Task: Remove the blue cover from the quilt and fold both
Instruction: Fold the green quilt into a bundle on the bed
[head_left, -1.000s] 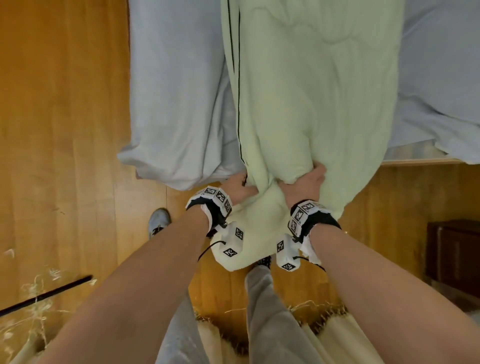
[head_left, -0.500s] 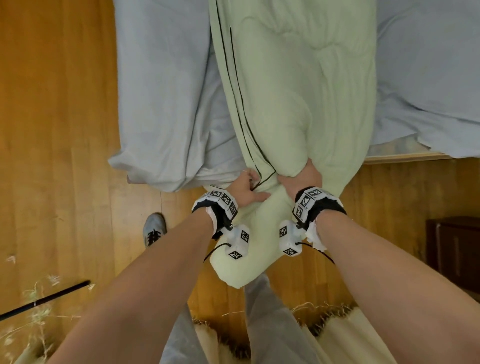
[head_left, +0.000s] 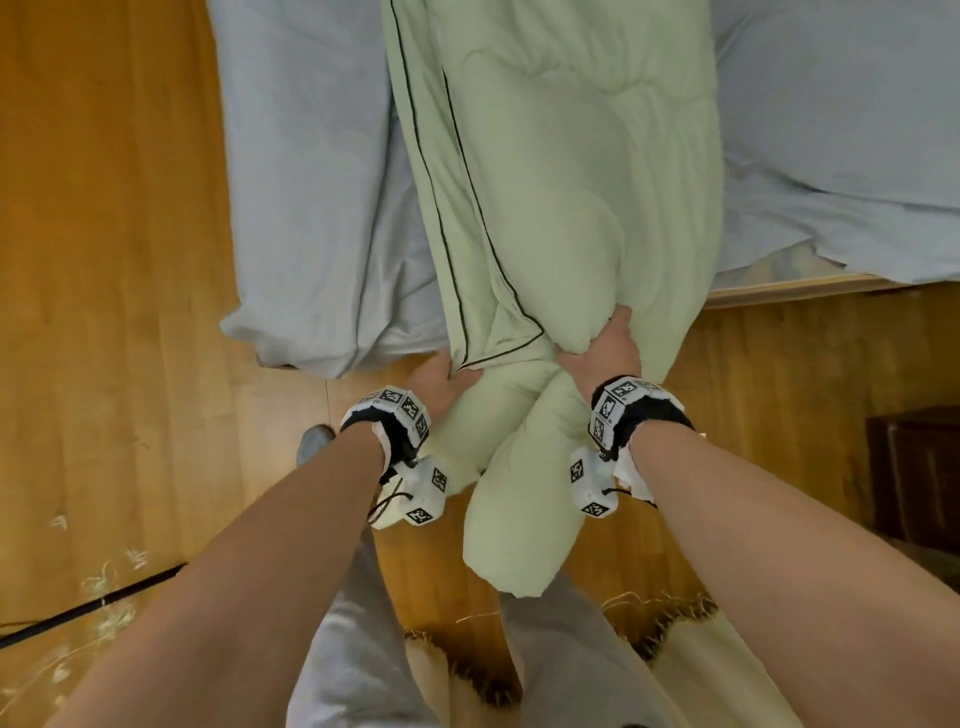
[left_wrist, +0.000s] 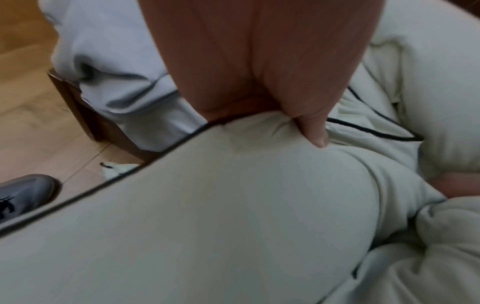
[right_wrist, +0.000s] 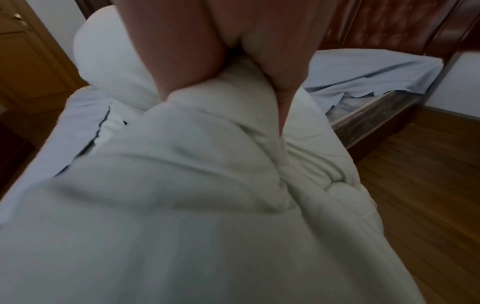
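Quilt (head_left: 561, 197): lies along the middle of the bed (head_left: 779, 288), on top of the cover (head_left: 306, 208), which spreads to both sides of it; near end hangs past the bed's edge over the floor (head_left: 104, 260). Left hand (head_left: 441, 382) and right hand (head_left: 605, 351): side by side on that hanging end, left on the left, each gripping a bunch. Shoe (head_left: 311, 441): on the floor, left of the hanging end, below the cover's overhanging corner.

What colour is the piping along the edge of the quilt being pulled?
Dark, near black, on the pale green quilt; the piping shows best in the head view.
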